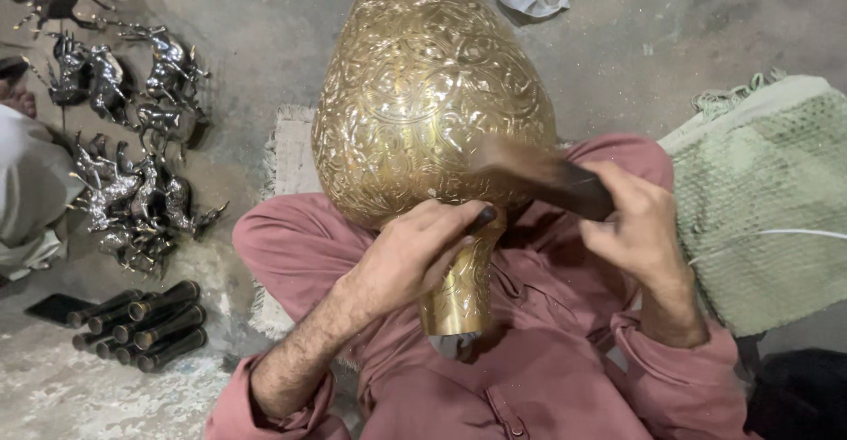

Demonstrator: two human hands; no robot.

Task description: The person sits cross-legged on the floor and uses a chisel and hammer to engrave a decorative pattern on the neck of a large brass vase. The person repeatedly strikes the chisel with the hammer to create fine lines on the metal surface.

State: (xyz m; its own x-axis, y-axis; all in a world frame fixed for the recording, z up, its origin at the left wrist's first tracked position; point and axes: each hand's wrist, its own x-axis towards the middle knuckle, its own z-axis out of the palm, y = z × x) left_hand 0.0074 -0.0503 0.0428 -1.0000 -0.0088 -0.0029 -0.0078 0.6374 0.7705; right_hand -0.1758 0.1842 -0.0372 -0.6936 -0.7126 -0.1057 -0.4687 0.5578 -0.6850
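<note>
The vase [423,96] on my lap is polished brass, glossy and covered in fine engraved scrollwork. My hammer [547,180] looks like dark, worn wood. The small horse figures [132,184] are shiny silvery metal; the floor [670,34] is rough, matt concrete.

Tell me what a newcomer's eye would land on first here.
A big engraved brass vase fills the centre, lying across the person's lap. The left hand presses a dark tool at its neck, while the right hand grips a blurred dark mallet. At left, shiny metal animal figurines crowd the floor.
</note>
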